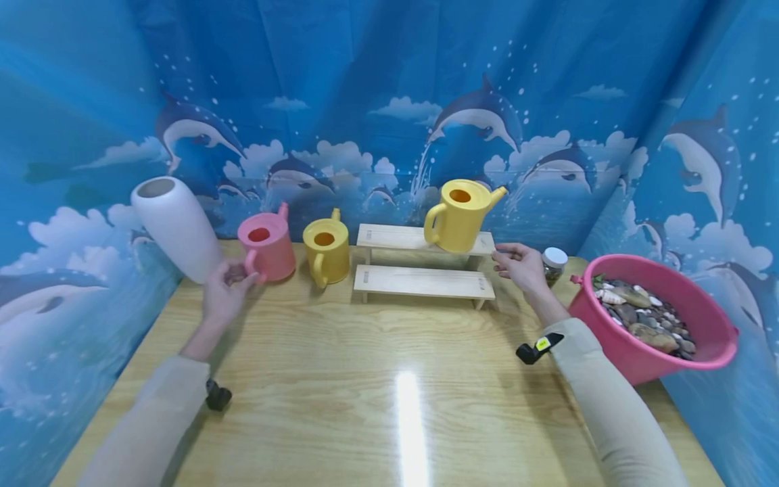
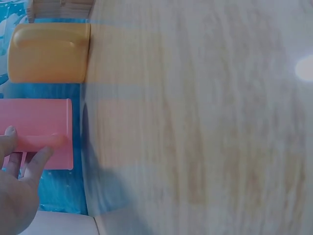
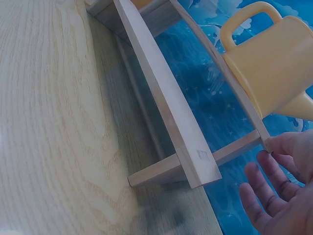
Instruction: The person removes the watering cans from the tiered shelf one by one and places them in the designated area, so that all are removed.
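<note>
My left hand pinches the handle of a pink watering can; the can's handle shows between thumb and fingers in the left wrist view. At the right end of a two-step wooden shelf, thumb and finger of my right hand pinch the corner of the upper board. The other fingers hang loosely curled below it. A yellow watering can stands on that board's right part, spout pointing right. Another yellow watering can stands on the table between the pink can and the shelf.
A white vase stands at the far left, behind my left hand. A white-lidded jar is just beyond my right hand. On the right, a pink bucket holds stones and shells. Blue dolphin-print cloth hangs behind the wooden table.
</note>
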Motion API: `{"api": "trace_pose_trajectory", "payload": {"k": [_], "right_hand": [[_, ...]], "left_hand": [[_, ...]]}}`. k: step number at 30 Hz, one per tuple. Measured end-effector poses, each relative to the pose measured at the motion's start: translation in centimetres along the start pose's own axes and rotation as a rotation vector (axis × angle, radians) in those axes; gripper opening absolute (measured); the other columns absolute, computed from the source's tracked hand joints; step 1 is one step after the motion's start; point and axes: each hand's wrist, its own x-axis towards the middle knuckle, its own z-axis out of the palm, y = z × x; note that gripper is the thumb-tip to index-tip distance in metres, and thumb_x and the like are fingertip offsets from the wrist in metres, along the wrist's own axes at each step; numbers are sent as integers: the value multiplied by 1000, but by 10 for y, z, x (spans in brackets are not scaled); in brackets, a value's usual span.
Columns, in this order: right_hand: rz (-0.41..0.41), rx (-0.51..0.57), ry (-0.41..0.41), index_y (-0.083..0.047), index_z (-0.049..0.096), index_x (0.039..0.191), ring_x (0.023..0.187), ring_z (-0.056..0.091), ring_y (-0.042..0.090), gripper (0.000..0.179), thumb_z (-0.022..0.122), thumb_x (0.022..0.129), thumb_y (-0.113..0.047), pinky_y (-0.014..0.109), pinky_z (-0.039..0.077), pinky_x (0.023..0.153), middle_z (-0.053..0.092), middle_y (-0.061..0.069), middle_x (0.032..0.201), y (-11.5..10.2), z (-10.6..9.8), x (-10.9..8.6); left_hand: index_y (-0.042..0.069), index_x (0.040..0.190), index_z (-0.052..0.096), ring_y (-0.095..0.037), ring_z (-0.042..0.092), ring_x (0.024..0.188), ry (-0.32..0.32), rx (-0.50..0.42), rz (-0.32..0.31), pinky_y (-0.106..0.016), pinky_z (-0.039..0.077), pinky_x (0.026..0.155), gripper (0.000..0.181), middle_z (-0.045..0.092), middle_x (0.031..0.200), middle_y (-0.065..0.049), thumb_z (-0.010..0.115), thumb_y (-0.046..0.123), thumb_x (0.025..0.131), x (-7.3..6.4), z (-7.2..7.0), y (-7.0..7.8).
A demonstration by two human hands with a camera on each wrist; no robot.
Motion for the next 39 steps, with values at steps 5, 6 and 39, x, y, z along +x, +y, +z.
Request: {"api": "trace_pose_trajectory", "payload": {"k": [5, 6, 39], "right_hand": [[0, 2, -7, -5, 61, 143, 82, 71, 3, 46, 66, 106, -29, 35, 66, 90, 68, -15, 93, 0, -1, 0], [0, 4, -9, -5, 61, 143, 82, 71, 3, 45, 66, 106, -30, 35, 66, 91, 68, -15, 92, 1, -1, 0], [-18, -2, -10, -3, 61, 144, 83, 72, 6, 46, 66, 106, -28, 24, 65, 80, 66, -18, 90, 1, 0, -1]], "left_hand": [[0, 132, 63, 12, 54, 94, -25, 1, 23, -13, 47, 92, 37, 69, 127, -21, 72, 20, 101, 0, 3, -6], [0, 133, 62, 11, 54, 95, -36, 12, 18, -13, 46, 94, 37, 69, 129, -21, 71, 19, 102, 0, 3, -6], [10, 142, 61, -25, 65, 126, -141, -186, 233, -47, 53, 116, 44, 69, 138, -13, 72, 27, 102, 26, 54, 140]]}}
